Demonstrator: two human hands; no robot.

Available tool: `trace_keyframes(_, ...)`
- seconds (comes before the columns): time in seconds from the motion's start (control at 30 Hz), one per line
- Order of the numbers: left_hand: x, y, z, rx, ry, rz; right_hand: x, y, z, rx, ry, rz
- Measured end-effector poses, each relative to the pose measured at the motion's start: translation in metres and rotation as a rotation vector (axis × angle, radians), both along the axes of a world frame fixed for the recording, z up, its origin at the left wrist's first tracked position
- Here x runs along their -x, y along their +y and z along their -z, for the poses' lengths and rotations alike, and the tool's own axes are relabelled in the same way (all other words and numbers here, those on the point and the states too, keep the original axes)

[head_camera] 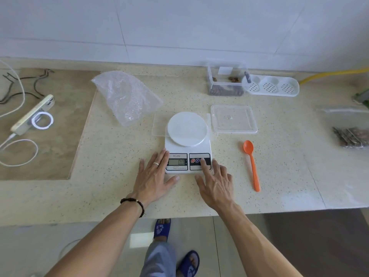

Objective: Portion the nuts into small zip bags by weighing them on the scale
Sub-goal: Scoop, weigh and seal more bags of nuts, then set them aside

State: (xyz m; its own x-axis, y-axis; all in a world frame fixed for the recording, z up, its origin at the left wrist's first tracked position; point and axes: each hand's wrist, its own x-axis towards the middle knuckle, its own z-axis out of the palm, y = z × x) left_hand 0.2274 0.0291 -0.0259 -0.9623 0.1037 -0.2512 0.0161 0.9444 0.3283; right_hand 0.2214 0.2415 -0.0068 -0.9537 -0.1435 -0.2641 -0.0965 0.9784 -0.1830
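Observation:
A white digital scale [187,136] with a bare round platform stands in the middle of the counter, its display lit. My left hand [154,176] lies flat with straight fingers against the scale's left front edge. My right hand [214,182] has its index finger on the scale's button panel. A clear container [226,81] holding brown nuts stands at the back right. Its clear lid [233,118] lies right of the scale. An orange spoon [251,163] lies to the right. Filled zip bags of nuts [351,136] lie at the far right edge.
A crumpled clear plastic bag [125,96] lies at the back left of the scale. A white perforated tray [272,86] stands beside the nut container. A phone [32,114] with white cables lies on the brown slab at the left. The counter's front edge runs below my hands.

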Motion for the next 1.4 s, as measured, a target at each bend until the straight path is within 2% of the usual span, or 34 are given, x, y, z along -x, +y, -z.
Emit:
trace_keyframes(0.33, -0.001, 0.006, -0.002, -0.022, 0.021, -0.04, 0.004, -0.005, -0.005, -0.024, -0.045, 0.051)
trace_keyframes(0.67, 0.001, -0.001, -0.014, -0.05, -0.021, 0.006, 0.006, -0.003, -0.017, 0.087, -0.109, 0.077)
trace_keyframes(0.77, 0.0, -0.001, -0.026, -0.001, 0.03, 0.035, 0.008, 0.003, -0.025, 0.168, -0.101, 0.112)
trace_keyframes(0.9, 0.019, 0.003, -0.047, 0.01, 0.238, 0.131, 0.015, 0.025, -0.034, 0.288, 0.003, 0.305)
trace_keyframes(0.97, 0.041, 0.012, -0.056, 0.005, 0.282, 0.202, 0.019, 0.044, -0.036, 0.327, 0.07, 0.447)
trace_keyframes(1.2, 0.112, 0.071, -0.062, -0.016, 0.264, 0.46, 0.026, 0.105, -0.033, 0.45, 0.062, 0.966)
trace_keyframes(1.4, 0.151, 0.095, -0.054, -0.001, 0.251, 0.603, 0.03, 0.101, -0.023, 0.537, 0.014, 1.077)
